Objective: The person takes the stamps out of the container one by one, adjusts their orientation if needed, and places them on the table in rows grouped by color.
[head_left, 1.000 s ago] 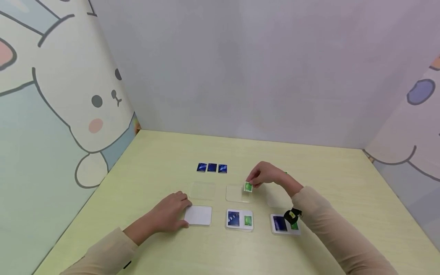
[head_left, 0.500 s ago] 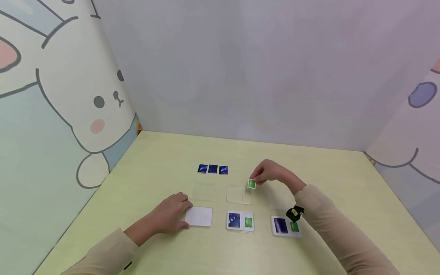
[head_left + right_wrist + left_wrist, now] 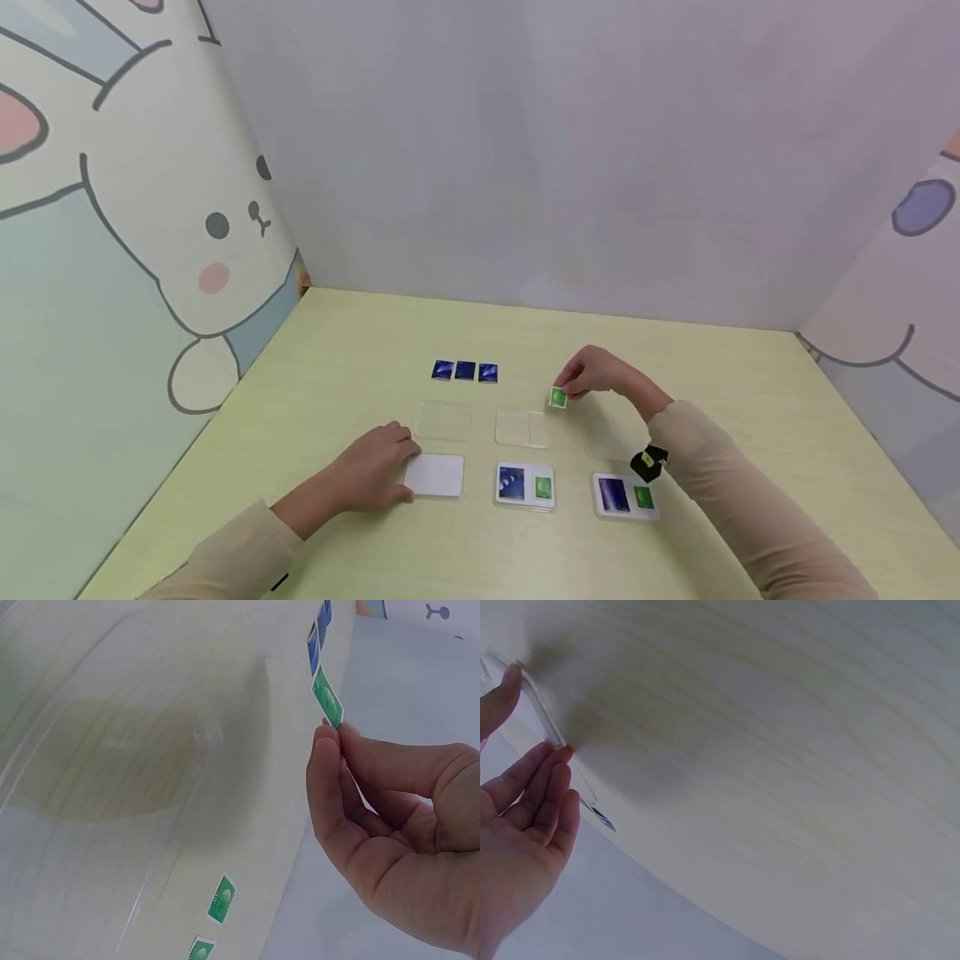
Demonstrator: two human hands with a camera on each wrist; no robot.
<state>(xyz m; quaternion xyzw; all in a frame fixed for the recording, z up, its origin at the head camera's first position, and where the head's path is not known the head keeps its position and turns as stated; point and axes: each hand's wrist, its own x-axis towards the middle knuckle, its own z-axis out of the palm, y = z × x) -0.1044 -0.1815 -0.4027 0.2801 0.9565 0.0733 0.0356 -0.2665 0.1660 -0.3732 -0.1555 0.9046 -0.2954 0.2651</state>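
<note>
A small green stamp [image 3: 558, 397] is pinched at its edge between the thumb and index finger of my right hand [image 3: 597, 373], raised over the table. In the right wrist view the green stamp [image 3: 328, 696] stands out past the fingertips. My left hand [image 3: 372, 469] holds a white card [image 3: 434, 475] in a clear case by its left end. The left wrist view shows its thumb [image 3: 501, 699] and fingers on opposite edges of the case. Right of it lie a middle card [image 3: 526, 485] and a right card [image 3: 626, 497], each bearing one blue and one green stamp.
Three blue stamps [image 3: 465, 371] lie in a row farther back. Clear plastic lids [image 3: 444, 421] lie behind the cards. Two more green stamps [image 3: 221, 898] lie on the table in the right wrist view. A wall [image 3: 525, 150] rises behind the table.
My right hand has moved slightly right and away with the green stamp, off the middle clear lid. My left hand stays at the white card.
</note>
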